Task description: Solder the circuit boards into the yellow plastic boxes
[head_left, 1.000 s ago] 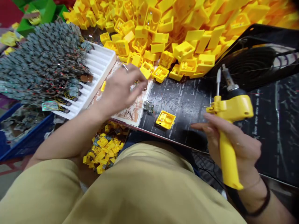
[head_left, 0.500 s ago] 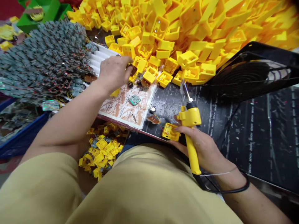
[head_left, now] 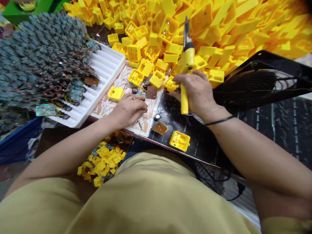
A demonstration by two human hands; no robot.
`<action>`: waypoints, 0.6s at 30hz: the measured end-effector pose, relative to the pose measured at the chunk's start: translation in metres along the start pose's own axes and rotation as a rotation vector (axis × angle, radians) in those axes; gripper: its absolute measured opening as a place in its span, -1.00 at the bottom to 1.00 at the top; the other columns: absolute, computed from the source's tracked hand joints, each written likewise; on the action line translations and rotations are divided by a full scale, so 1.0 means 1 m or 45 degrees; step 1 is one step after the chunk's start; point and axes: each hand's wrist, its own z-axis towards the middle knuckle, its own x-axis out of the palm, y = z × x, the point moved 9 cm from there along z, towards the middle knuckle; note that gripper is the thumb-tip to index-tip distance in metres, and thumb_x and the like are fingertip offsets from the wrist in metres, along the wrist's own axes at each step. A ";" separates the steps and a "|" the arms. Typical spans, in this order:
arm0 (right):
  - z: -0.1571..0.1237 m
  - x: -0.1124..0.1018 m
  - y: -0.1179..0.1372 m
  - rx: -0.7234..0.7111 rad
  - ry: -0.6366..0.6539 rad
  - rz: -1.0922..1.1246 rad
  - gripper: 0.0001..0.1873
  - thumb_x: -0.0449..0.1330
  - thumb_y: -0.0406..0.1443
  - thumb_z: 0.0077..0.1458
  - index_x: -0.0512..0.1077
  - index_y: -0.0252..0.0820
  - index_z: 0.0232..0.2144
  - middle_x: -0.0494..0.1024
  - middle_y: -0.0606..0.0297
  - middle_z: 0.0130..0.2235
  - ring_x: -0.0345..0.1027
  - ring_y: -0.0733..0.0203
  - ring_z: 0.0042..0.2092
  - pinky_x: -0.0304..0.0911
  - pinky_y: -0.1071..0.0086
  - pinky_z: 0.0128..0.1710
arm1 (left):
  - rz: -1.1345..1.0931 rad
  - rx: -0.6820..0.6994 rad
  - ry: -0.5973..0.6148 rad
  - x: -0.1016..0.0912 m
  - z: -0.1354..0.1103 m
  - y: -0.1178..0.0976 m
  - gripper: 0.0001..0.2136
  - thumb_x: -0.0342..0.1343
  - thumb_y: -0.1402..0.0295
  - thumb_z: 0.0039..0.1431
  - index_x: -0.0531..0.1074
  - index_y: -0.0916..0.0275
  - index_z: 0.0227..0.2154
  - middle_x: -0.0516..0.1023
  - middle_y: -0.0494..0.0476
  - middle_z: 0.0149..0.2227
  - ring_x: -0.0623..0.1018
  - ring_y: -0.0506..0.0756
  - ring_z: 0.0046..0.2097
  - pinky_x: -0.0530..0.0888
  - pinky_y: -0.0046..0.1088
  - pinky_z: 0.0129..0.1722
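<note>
My right hand [head_left: 196, 92] grips a yellow soldering gun [head_left: 184, 99] by its handle, with the tip pointing away over the heap of yellow cases. My left hand [head_left: 130, 110] is low over the patterned white sheet [head_left: 103, 105], its fingers bent down and together; what lies under them is hidden. Just beyond those fingers are a brown circuit board [head_left: 151, 92] and a yellow case [head_left: 116, 93]. Near the table's front edge an open yellow case [head_left: 179, 141] is wired to another brown board [head_left: 160, 128], with a small round speaker [head_left: 157, 117] beside it.
A large heap of yellow cases [head_left: 168, 29] covers the back. On the left, a white ribbed tray [head_left: 107, 61] bears many wired boards [head_left: 48, 58]. A black-framed fan [head_left: 263, 79] stands at right. More yellow cases [head_left: 104, 159] lie below the table edge.
My right hand has left the front yellow case and moved up and away with the soldering gun. My left hand has come down from the heap to where the green circuit board lay.
</note>
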 end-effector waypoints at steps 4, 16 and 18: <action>0.005 0.013 0.001 -0.006 0.026 0.042 -0.74 0.22 -0.18 0.20 0.41 -0.10 -0.07 0.53 0.23 -0.29 0.42 0.00 -0.04 0.35 0.02 0.05 | -0.220 -0.227 -0.013 -0.014 0.005 0.005 -0.79 0.04 0.35 0.25 0.58 0.23 -0.23 0.69 0.11 -0.25 0.64 0.04 -0.24 0.51 -0.43 -0.15; -0.105 -0.046 0.022 0.040 -0.033 0.176 -0.55 0.32 -0.18 0.12 0.30 -0.10 0.02 0.55 0.15 -0.04 0.52 0.08 -0.11 0.47 0.28 -0.18 | -0.312 -0.177 0.300 0.017 0.049 -0.025 -0.88 0.15 0.43 0.12 0.60 0.24 -0.36 0.64 0.01 -0.44 0.59 0.00 -0.36 0.43 -0.53 -0.33; -0.105 -0.039 0.018 0.080 -0.030 0.180 -0.52 0.32 -0.18 0.12 0.28 -0.08 0.05 0.56 0.18 -0.04 0.54 0.11 -0.16 0.47 0.33 -0.24 | -0.305 -0.152 0.317 0.020 0.053 -0.032 -0.85 0.14 0.43 0.14 0.62 0.22 -0.30 0.67 0.04 -0.37 0.61 0.02 -0.30 0.45 -0.50 -0.28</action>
